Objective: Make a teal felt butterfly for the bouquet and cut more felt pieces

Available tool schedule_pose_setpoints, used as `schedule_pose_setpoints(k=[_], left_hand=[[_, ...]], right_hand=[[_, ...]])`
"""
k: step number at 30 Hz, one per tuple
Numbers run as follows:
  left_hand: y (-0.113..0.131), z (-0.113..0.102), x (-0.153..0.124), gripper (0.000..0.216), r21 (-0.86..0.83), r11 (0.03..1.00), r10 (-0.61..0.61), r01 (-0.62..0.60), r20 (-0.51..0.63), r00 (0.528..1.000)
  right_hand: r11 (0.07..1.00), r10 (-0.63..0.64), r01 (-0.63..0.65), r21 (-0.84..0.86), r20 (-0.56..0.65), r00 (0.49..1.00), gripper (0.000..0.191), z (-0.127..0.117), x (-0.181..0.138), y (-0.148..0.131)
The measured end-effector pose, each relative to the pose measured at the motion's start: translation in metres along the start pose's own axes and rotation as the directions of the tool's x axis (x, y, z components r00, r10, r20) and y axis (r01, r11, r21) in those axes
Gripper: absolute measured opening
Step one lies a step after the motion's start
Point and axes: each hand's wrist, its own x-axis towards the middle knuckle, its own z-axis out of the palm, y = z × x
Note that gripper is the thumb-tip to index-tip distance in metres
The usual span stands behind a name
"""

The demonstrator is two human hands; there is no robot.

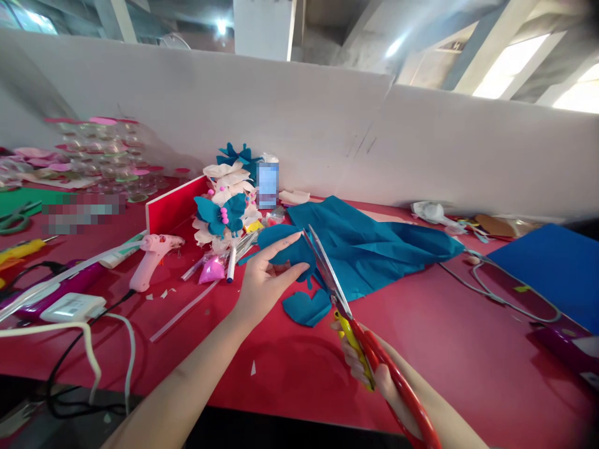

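Note:
My left hand [266, 280] is closed on the edge of a rounded teal fabric piece [287, 249], its thumb and fingers pinching the cloth. My right hand [381, 374] grips large scissors [360, 333] with red handles. Their blades are slightly parted and point away from me, the tips close to my left fingertips. Something yellow [353, 346] is also in the right hand's grasp, under the scissors; what it is I cannot tell. Below the blades lies a loose teal cut-out [306, 308] with a notch. A large creased teal cloth [365, 246] spreads behind the scissors.
A pink glue gun [152, 259] and its cables lie left, beside a white adapter [72, 308]. Fabric flowers [222, 215] and a phone [268, 184] stand behind. Stacked clear jars [105, 153] are at far left, a blue sheet [556, 271] at right, on the red table [468, 349].

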Motion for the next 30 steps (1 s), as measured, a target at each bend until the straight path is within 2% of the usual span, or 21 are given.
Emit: schedule_pose_setpoints(k=[4, 10, 12, 15, 17, 20, 22, 23, 27, 30], left_hand=[[0.001, 0.0, -0.002, 0.052, 0.009, 1.0, 0.016, -0.016, 0.014, 1.0], [0.002, 0.0, -0.003, 0.06, 0.022, 1.0, -0.019, 0.019, 0.026, 0.999], [0.003, 0.001, -0.003, 0.064, 0.01, 1.0, -0.027, 0.026, 0.04, 0.999], [0.002, 0.002, -0.004, 0.082, -0.016, 1.0, -0.004, 0.005, 0.042, 0.999], [0.002, 0.002, -0.004, 0.098, -0.019, 0.999, 0.028, -0.028, 0.013, 1.0], [0.0, 0.002, -0.003, 0.112, 0.001, 0.999, 0.043, -0.043, -0.027, 0.999], [-0.002, 0.002, -0.003, 0.114, 0.018, 0.999, 0.03, -0.029, -0.036, 0.999], [-0.004, 0.002, -0.003, 0.113, 0.023, 1.0, 0.023, -0.022, -0.036, 0.999], [-0.007, 0.005, -0.001, 0.093, -0.093, 0.996, -0.01, 0.011, 0.011, 1.0], [-0.008, -0.004, 0.0, 0.079, -0.197, 0.972, -0.115, 0.13, 0.082, 0.99]], right_hand=[[0.999, 0.031, -0.031, 0.018, -0.003, 1.0, 0.07, -0.002, 0.0, -0.002], [1.0, 0.01, -0.012, -0.018, -0.078, 0.997, 0.072, -0.011, -0.002, 0.002], [0.996, -0.034, 0.024, -0.087, -0.117, 0.993, 0.072, -0.015, 0.001, 0.0], [0.956, -0.131, 0.061, -0.285, -0.233, 0.964, 0.075, -0.031, 0.013, 0.0], [0.869, -0.21, 0.021, -0.495, -0.33, 0.92, 0.079, -0.049, 0.027, 0.003], [0.581, -0.332, -0.15, -0.8, -0.4, 0.854, 0.076, -0.081, 0.052, 0.01], [0.404, -0.325, -0.247, -0.881, -0.391, 0.861, 0.073, -0.1, 0.064, 0.014], [0.349, -0.306, -0.272, -0.897, -0.383, 0.872, 0.071, -0.107, 0.069, 0.015], [0.272, -0.282, -0.284, -0.919, -0.358, 0.89, 0.067, -0.124, 0.078, 0.024], [0.22, -0.296, -0.299, -0.929, -0.355, 0.887, 0.061, -0.135, 0.08, 0.029]])
